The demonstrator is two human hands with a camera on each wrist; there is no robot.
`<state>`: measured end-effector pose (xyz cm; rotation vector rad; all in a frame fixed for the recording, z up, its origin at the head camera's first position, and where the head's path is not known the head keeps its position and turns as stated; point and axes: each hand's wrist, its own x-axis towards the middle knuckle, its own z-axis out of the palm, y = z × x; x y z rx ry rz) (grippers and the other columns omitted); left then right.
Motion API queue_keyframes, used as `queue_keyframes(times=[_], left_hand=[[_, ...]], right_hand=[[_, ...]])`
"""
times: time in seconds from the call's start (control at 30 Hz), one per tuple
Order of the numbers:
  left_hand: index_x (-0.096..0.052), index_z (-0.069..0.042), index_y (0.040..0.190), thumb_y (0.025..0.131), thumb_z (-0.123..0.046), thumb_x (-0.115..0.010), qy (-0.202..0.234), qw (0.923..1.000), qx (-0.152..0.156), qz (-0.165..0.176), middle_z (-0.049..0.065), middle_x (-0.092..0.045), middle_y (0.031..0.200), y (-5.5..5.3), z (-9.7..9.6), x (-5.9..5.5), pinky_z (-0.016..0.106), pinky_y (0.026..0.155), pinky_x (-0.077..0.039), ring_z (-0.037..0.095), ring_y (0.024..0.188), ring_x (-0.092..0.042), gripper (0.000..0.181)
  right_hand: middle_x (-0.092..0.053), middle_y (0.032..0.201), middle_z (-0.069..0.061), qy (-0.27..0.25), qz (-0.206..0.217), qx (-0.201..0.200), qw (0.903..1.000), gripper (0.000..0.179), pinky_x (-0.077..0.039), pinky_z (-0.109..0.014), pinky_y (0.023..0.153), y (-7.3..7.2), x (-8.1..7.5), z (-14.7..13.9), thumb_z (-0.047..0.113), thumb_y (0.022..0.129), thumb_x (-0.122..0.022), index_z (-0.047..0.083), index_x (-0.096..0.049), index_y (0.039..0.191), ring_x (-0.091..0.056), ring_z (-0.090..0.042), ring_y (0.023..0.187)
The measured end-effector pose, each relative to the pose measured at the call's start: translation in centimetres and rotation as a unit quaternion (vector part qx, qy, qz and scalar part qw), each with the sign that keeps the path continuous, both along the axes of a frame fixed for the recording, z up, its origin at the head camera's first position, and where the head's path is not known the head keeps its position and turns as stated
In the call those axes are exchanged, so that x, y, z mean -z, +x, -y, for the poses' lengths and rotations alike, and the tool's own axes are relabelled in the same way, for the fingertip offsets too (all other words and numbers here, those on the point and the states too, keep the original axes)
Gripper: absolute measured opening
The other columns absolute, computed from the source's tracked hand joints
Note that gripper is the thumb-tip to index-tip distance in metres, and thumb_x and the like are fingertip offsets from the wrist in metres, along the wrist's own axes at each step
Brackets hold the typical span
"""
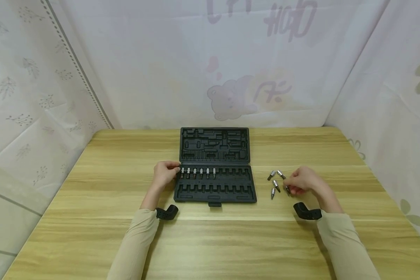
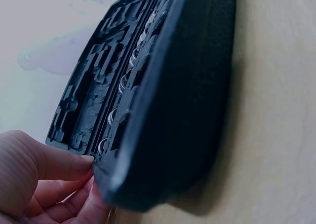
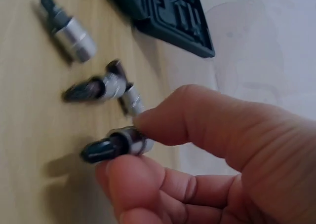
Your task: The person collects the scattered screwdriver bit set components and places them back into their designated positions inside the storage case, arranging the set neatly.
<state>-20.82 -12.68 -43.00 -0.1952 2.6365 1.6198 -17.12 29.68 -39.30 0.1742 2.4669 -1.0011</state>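
Observation:
The black plastic socket case (image 1: 231,182) lies open on the table, its lid folded back toward the wall. My left hand (image 1: 165,173) holds the case's left edge near the hinge, with the thumb tip against the corner in the left wrist view. Several silver bit sockets (image 1: 201,172) sit in the left part of the upper slot row. To the right of the case, my right hand (image 1: 302,181) pinches a bit socket (image 3: 131,141) between thumb and fingers, its dark tip pointing away from the palm. Several loose bit sockets (image 3: 76,39) lie on the wood beside that hand.
The wooden table (image 1: 210,245) spreads around the case on all sides. Behind it hangs a pale printed cloth (image 1: 154,70), with more cloth at left and right. A latch (image 1: 215,204) juts from the case's front edge. Black camera mounts (image 1: 167,212) sit on both wrists.

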Motion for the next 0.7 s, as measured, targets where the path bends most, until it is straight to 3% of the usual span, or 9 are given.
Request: queue_keyframes(times=[0.3,0.7], left_hand=[[-0.068,0.005,0.107,0.087,0.001,-0.061,0.001,1.0,0.002,-0.003,0.024,-0.065,0.105,-0.1,0.1,0.1,0.026,0.062,-0.052,0.022,0.071,-0.064,0.022],[-0.067,0.007,0.107,0.086,0.001,-0.061,0.002,0.9999,0.007,-0.008,0.024,-0.065,0.104,-0.1,0.2,0.3,0.028,0.063,-0.053,0.024,0.073,-0.065,0.023]], right_hand=[[-0.061,0.055,0.0,-0.013,-0.046,-0.011,0.9988,0.021,-0.053,-0.028,0.053,-1.4,-0.9,1.6,0.013,0.084,-0.06,-0.006,-0.065,0.077,-0.059,-0.01,0.052],[-0.062,0.057,-0.001,-0.016,-0.04,-0.022,0.9988,0.022,-0.055,-0.031,0.059,-2.4,-1.7,3.3,0.013,0.086,-0.057,-0.006,-0.066,0.08,-0.061,-0.012,0.055]])
